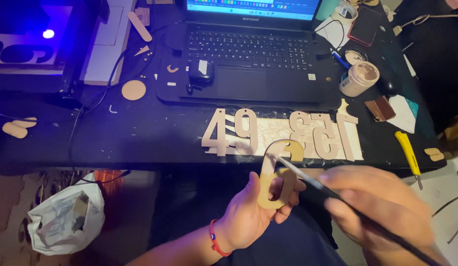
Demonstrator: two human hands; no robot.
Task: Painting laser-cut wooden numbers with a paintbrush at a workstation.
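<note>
My left hand (253,212) holds a flat wooden cutout (277,172) shaped like a digit, upright in front of the table edge. My right hand (374,209) grips a thin dark-handled brush (307,180), whose tip touches the upper part of the cutout. The lower part of the cutout looks darker and more yellow than the top. Several more pale wooden digit cutouts (283,132) lie in a row on a sheet at the front of the black table (140,138). A red band circles my left wrist.
An open laptop (248,49) stands behind the cutouts. An open jar of beige paint (359,78) sits to its right, with a phone (365,24) and a yellow utility knife (407,152) nearby. At far left a machine (32,44) glows blue. A white plastic bag (66,219) lies on the floor.
</note>
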